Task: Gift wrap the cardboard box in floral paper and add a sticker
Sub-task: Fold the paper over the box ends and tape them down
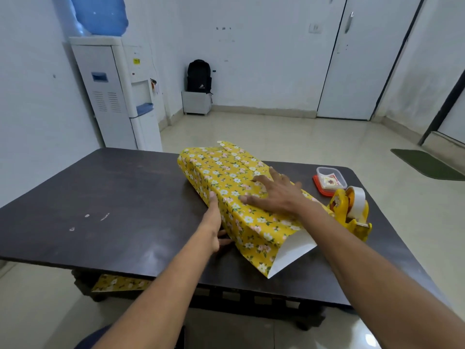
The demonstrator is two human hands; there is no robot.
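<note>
At the far left a water dispenser (118, 91) is standing against the wall, and the dark table (100, 197) is stretching across my view. Beneath its near edge a scrap of flowered paper (120, 283) is lying. My left hand (214, 222) is pressing flat against the left side of the wrapped box (234, 195), its fingers reaching straight up to the top edge, gripping nothing. The box is lying near the middle of the table, angled away from me, with yellow floral paper (254, 230) covering it. At the near end the paper is jutting past the box and showing its white inside. My right hand (274, 195) is resting on top, fingers spread wide, palm down. Further right, a small clear container (329, 181) on a red lid is sitting near the table's far edge. Just in front of it a yellow tape dispenser (352, 212) is standing beside the box.
</note>
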